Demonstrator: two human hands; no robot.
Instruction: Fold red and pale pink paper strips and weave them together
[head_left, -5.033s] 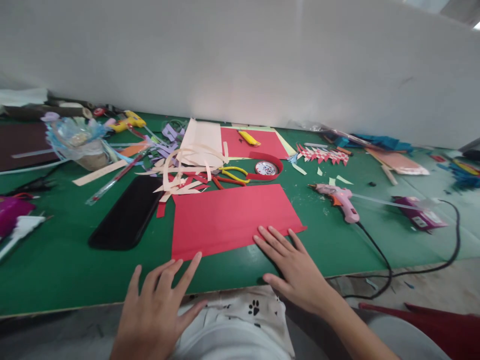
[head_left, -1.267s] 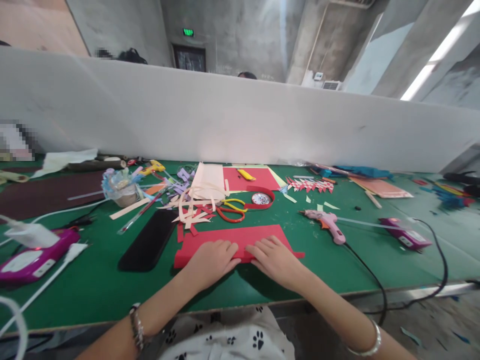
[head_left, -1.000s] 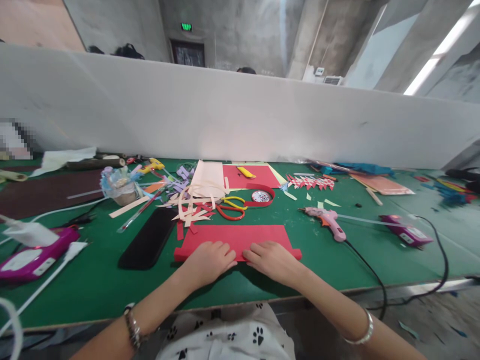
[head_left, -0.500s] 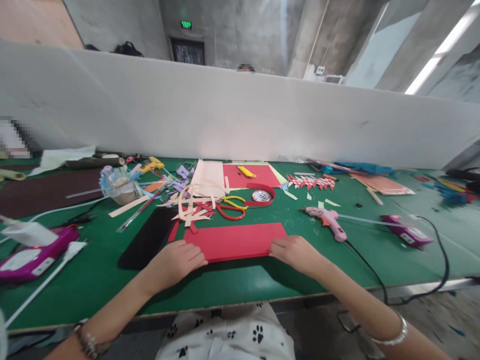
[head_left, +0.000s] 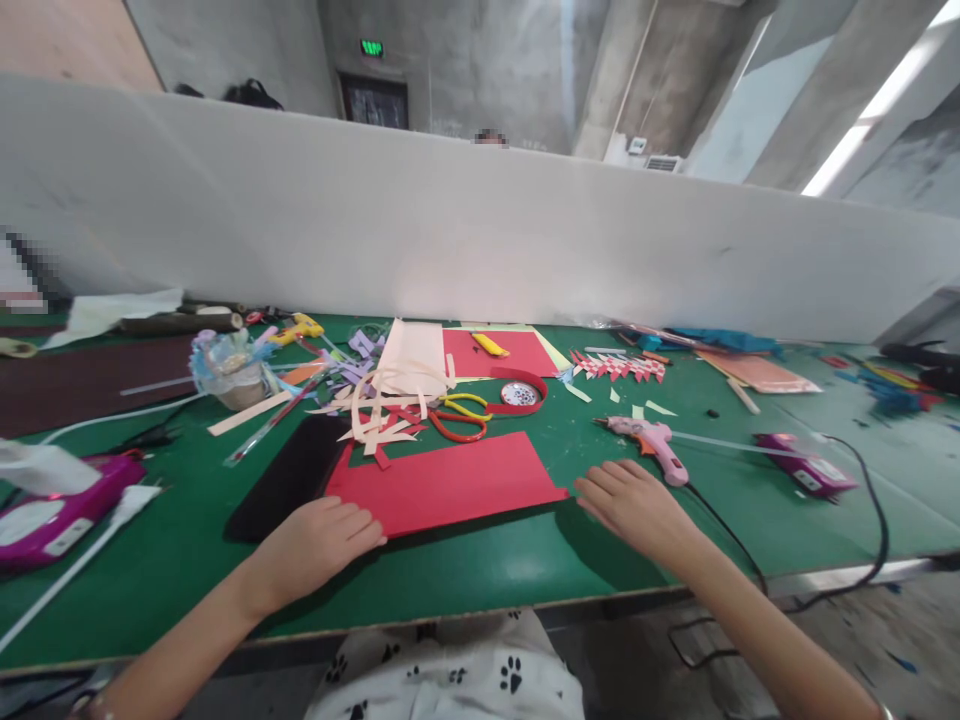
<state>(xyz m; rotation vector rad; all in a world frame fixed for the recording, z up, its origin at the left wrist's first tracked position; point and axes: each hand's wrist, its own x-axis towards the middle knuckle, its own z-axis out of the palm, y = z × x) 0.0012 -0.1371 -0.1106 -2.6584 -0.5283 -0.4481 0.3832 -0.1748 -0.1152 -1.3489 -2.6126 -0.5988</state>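
Note:
A folded red paper sheet (head_left: 450,485) lies flat on the green table (head_left: 487,565) in front of me. My left hand (head_left: 319,535) rests at its near left corner, fingers lying flat on the paper's edge. To the right of the sheet, my right hand (head_left: 634,500) is off the paper with fingers stretched out and slightly apart just above the table. It holds nothing and is close to a pink glue gun (head_left: 649,440).
Behind the sheet lie paper strips, yellow and red scissors (head_left: 457,415) and a red tape roll (head_left: 521,392). A black flat object (head_left: 289,475) sits left of the sheet. Purple devices (head_left: 52,505) (head_left: 806,470) lie at both sides. A white partition (head_left: 450,250) closes the back.
Both hands slid apart from the middle of the folded red sheet to its ends. The right hand then left the paper; the sheet now lies turned slightly.

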